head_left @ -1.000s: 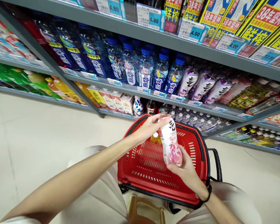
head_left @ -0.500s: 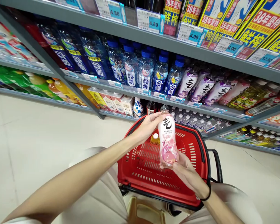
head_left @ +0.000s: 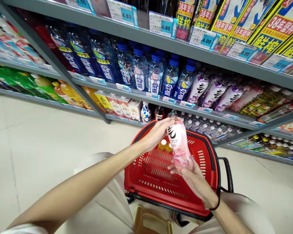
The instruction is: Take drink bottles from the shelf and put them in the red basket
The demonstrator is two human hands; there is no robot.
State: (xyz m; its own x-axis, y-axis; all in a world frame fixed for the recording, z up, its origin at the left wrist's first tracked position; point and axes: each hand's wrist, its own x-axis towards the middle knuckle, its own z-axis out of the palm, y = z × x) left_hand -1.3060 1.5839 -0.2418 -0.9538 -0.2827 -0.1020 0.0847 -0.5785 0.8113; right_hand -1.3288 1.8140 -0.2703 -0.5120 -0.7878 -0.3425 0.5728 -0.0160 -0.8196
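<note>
Above the red basket (head_left: 148, 182), both hands grip a pink bottle (head_left: 179, 146): left hand (head_left: 156, 133) at 12 o'clock around its top, right hand (head_left: 192, 180) at 6 o'clock under its base.

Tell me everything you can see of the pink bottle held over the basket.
The pink bottle looks like plastic with a wrap label: white with a black brush mark near the top, pink lower down. It is tilted, top leaning left. The left hand grips its top, the right hand cups its base. It hangs above the red basket, touching only the hands.
</note>
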